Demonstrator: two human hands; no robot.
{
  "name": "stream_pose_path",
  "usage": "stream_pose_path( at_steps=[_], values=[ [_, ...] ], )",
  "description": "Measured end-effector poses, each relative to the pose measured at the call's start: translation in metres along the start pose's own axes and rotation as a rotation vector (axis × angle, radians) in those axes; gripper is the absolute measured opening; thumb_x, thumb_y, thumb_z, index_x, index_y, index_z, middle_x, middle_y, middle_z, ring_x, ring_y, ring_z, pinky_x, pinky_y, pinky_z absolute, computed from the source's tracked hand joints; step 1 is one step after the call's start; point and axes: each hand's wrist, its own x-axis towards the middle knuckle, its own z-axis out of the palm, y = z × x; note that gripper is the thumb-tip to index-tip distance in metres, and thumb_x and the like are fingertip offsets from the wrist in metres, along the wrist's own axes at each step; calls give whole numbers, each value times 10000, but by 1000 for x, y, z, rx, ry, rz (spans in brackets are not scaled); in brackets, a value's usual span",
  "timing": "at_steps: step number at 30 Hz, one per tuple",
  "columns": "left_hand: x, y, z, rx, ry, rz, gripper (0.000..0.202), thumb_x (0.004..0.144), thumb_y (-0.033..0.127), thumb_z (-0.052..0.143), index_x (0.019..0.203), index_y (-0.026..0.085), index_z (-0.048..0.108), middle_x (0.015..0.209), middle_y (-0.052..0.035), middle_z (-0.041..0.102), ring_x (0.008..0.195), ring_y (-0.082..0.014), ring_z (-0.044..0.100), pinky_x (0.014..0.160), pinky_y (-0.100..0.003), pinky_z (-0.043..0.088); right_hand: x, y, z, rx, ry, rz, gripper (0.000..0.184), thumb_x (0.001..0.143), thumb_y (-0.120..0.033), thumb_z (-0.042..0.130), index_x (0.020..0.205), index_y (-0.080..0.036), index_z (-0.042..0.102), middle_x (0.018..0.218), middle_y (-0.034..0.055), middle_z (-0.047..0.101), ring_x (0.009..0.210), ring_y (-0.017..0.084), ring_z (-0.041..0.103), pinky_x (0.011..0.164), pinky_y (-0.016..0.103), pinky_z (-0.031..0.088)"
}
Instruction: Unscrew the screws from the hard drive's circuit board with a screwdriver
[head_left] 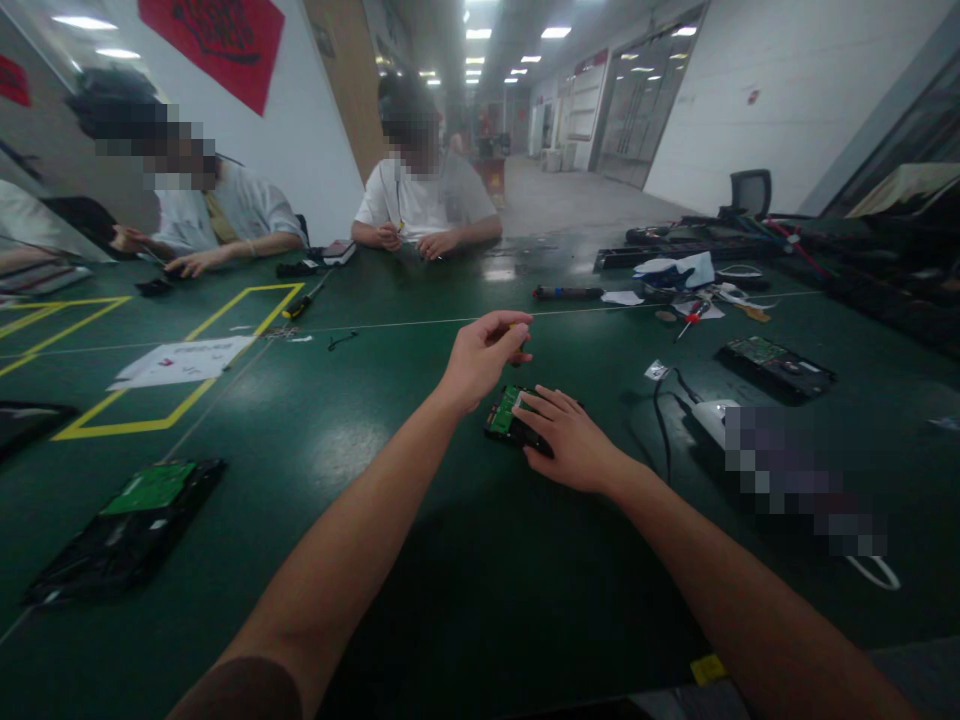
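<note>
A hard drive [504, 412] with a green circuit board facing up lies on the dark green table in front of me. My right hand [566, 430] rests across its right side, fingers spread flat over it and covering much of the drive. Just above the drive's far edge is my left hand [486, 358], its fingers closed in a pinch. Between them shows a short yellowish piece [516, 348] that looks like a screwdriver handle; the rest of it is hidden by the fingers.
Other hard drives lie at left [146, 495] and right [776, 365]. A power strip [712, 420] with a cable is right of my hand. A yellow-black screwdriver [298, 306], a paper sheet [180, 362] and a red screwdriver [694, 315] lie farther off. Several people sit opposite.
</note>
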Motion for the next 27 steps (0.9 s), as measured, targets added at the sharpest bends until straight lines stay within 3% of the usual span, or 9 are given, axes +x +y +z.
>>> stream_pose_path(
  at_steps=[6,15,27],
  values=[
    [0,-1,-1,23,9,23,242,897,323,713,1077,163,739,982,-77,694,937,-160,668,775,-310,635,3,-14,-3,-57,5,-3,550,896,-287,606,1432,-171,581,1452,157,582,1372,362,505,1200,574,363],
    [0,-1,1,19,13,7,234,889,309,722,1074,168,742,996,-77,706,950,-163,678,764,-300,632,6,-28,0,-78,-15,4,518,916,-230,542,1412,-85,571,1471,207,550,1382,349,507,1222,504,370],
    [-1,0,-1,56,-5,46,275,868,388,757,1012,154,738,933,-70,696,895,-164,675,671,-266,626,4,-21,1,-28,-20,1,509,934,-233,540,1423,-92,555,1489,189,546,1400,318,494,1234,526,324]
  ],
)
